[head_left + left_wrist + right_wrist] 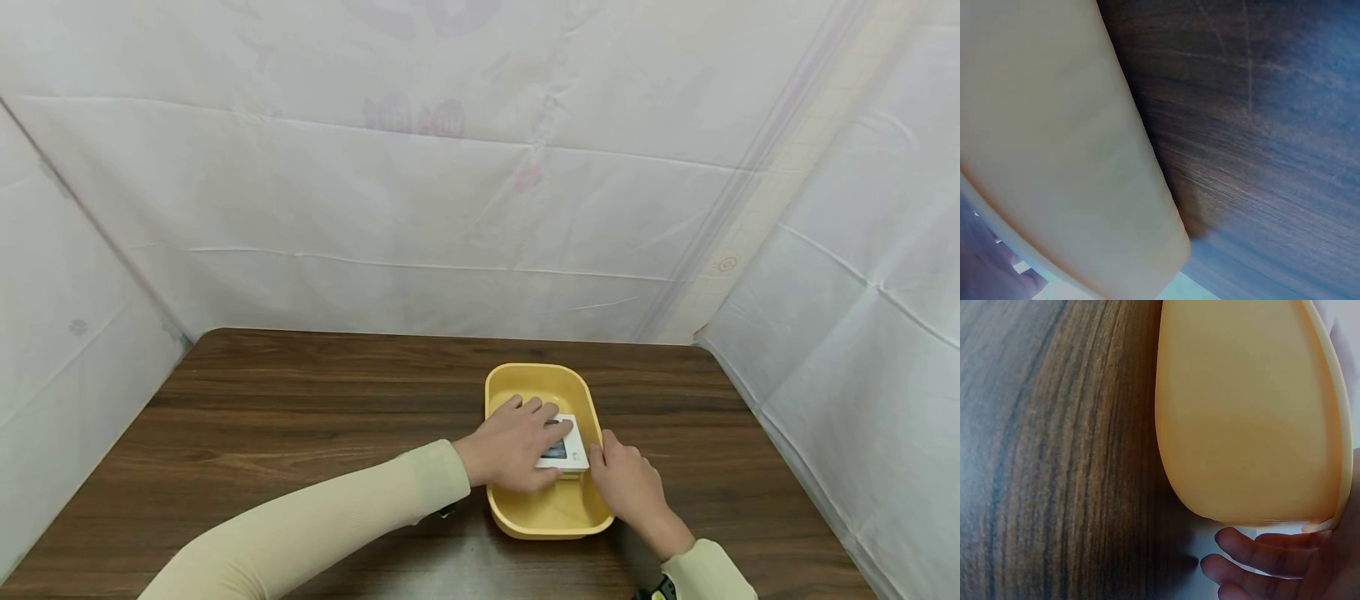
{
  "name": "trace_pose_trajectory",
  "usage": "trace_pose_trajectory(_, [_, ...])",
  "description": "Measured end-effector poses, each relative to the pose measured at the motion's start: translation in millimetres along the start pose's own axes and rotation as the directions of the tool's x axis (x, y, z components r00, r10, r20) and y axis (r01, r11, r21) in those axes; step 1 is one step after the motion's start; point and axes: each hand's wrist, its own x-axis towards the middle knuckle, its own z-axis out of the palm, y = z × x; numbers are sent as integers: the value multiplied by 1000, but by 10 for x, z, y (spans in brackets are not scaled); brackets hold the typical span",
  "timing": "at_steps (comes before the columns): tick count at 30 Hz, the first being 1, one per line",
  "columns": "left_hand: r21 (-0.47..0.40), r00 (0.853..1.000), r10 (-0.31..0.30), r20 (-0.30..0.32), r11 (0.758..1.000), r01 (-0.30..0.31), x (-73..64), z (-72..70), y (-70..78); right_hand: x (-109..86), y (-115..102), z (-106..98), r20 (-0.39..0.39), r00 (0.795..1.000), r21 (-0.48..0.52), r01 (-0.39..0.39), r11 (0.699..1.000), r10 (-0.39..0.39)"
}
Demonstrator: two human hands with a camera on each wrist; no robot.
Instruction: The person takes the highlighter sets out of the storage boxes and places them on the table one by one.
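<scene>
A yellow plastic tub [555, 521] with rounded corners stands on the table. Inside it is a flat white box [576, 457] with a dark picture panel on top, partly covered by my left hand [513, 446]. That hand reaches in over the left rim and spans the box, thumb at the near edge and fingers over the far part. My right hand [630, 483] grips the tub's right rim, thumb over the edge and fingers outside. In the right wrist view, the fingers [1260, 556] curl beside the tub wall [1247, 412]. The left wrist view shows mostly the tub's outer wall [1072, 156].
A dark wood-grain table [337, 392] extends left and right of the tub. Pale sheets [450, 208] hang behind it and along both sides. Both forearms wear cream sleeves [360, 508]; a dark strap [663, 587] shows at the right wrist.
</scene>
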Motion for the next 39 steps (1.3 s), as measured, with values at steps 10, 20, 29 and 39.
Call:
trace_pose_trajectory(10, [-9, 1000, 11, -24, 1000, -11, -13, -12, -17, 0, -1, 0, 0, 1000, -8, -2, 1000, 2])
trace_pose_trajectory(20, [31, 999, 30, -38, 999, -29, -52, -57, -6, -7, -8, -7, 2, 1000, -3, 10, 1000, -10])
trace_pose_trajectory(29, [49, 998, 32, -53, 998, -29, -72, -71, -31, -5, -3, 0, -3, 1000, -4, 9, 1000, -9])
trace_pose_trajectory(39, [51, 999, 26, -34, 998, -24, -100, -87, -57, 0, 5, 7, -10, 1000, -28, 3, 1000, -3])
